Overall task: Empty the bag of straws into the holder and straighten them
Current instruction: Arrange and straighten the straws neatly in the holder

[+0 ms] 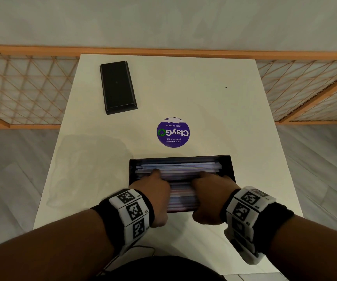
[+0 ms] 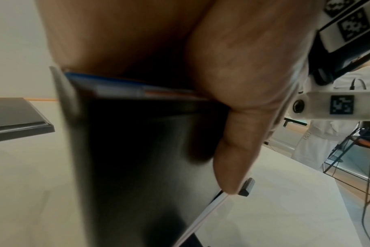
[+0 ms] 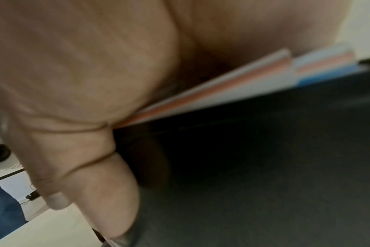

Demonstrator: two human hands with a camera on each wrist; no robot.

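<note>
A black rectangular holder (image 1: pixel 183 157) sits near the front of the white table (image 1: pixel 204 98), filled with colourful straws (image 1: pixel 181 169) lying lengthwise. My left hand (image 1: pixel 153 191) grips the holder's near left part: its thumb (image 2: pixel 232 158) lies on the dark outer wall (image 2: pixel 137 150) and the fingers rest over the straws (image 2: pixel 120 91). My right hand (image 1: pixel 210 189) holds the near right part the same way, thumb (image 3: pixel 99 192) against the wall (image 3: pixel 264 150), fingers on the straws (image 3: pixel 243 86). The picture is blurred around the hands. An empty clear bag (image 1: pixel 86 159) lies left of the holder.
A black lid (image 1: pixel 118 87) lies at the table's back left. A round purple sticker (image 1: pixel 173 132) is stuck just beyond the holder. A wooden lattice railing (image 1: pixel 21 88) runs behind and beside the table.
</note>
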